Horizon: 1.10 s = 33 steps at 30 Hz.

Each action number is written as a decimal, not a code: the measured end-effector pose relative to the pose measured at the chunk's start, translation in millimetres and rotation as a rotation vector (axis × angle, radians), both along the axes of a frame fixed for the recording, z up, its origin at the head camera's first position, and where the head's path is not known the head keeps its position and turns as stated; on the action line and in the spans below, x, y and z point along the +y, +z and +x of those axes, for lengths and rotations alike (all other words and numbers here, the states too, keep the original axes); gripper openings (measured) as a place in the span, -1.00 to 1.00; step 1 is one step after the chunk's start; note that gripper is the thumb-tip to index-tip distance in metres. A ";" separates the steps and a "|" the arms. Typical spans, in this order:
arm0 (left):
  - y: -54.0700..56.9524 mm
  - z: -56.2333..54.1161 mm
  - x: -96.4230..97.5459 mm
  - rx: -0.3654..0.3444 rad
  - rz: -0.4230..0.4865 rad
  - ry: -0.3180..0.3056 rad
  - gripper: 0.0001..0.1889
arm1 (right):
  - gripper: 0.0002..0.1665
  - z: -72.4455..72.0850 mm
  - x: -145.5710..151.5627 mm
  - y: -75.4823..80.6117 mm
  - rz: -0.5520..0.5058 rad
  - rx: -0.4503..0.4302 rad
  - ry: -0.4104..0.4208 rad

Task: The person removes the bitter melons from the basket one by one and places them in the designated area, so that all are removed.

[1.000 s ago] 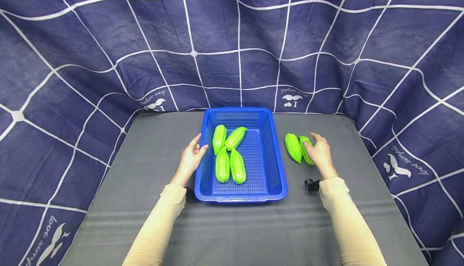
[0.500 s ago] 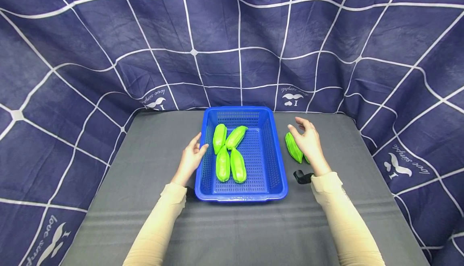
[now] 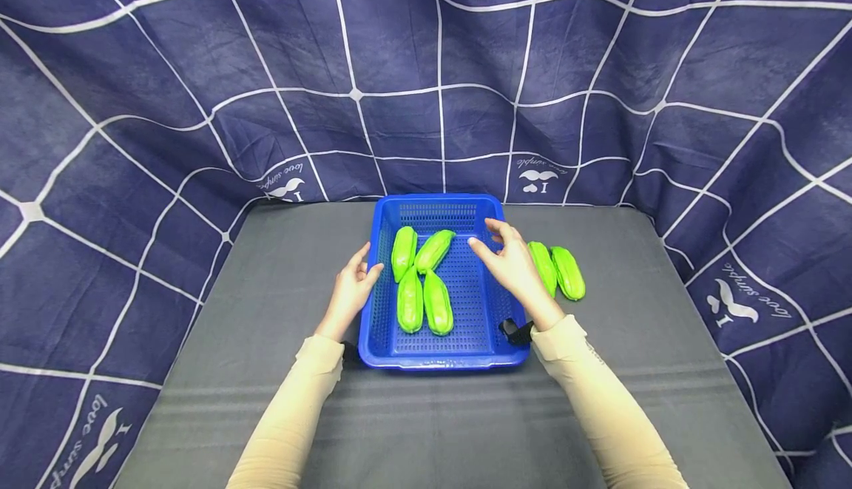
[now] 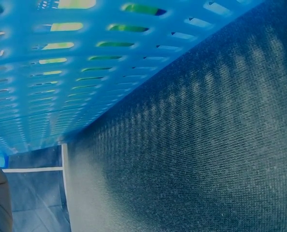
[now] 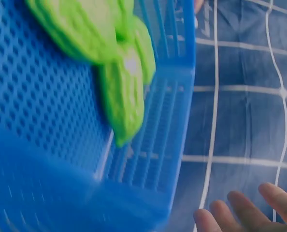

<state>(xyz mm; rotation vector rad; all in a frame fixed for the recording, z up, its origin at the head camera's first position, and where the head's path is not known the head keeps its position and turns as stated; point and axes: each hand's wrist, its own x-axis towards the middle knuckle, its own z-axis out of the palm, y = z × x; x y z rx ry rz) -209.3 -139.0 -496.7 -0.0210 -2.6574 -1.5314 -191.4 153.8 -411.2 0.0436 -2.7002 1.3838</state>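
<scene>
In the head view, the left hand (image 3: 349, 289) holds the left rim of a blue plastic basket (image 3: 439, 362), thumb over the rim and fingers along its outside. Several green ridged gourds lie inside, including a front-right gourd (image 3: 437, 304) and a back-left one (image 3: 403, 254). The right hand (image 3: 511, 263) hovers over the basket's right side, fingers spread and holding nothing. Two more gourds, an inner one (image 3: 544, 267) and an outer one (image 3: 569, 273), lie side by side on the table to its right; the forearm side partly covers the inner one.
A grey cloth (image 3: 279, 371) covers the table. Dark blue curtains (image 3: 439, 52) with white grid lines stand behind and along both sides. A black wrist-camera mount (image 3: 515, 331) on the right wrist hangs over the basket's right rim.
The right hand has moved left from the two table gourds to above the basket's right side, empty throughout. Those gourds are uncovered more. The left hand has stayed at the rim.
</scene>
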 end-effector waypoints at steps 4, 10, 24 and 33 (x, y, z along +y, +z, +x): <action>1.6 0.4 0.0 -0.003 0.022 -0.011 -0.40 | -0.25 1.6 -14.3 -5.0 0.015 -0.046 0.046; 2.7 0.6 -0.2 -0.009 0.025 -0.018 -0.40 | -0.22 1.5 -27.1 -11.2 0.037 -0.082 0.087; 3.2 -0.3 0.0 -0.006 0.013 -0.010 -0.40 | -0.12 -1.9 -46.8 -25.3 0.123 -0.197 0.157; 2.2 1.4 -0.1 -0.016 0.009 -0.008 -0.40 | -0.08 -5.8 -51.3 -39.6 0.225 -0.265 0.235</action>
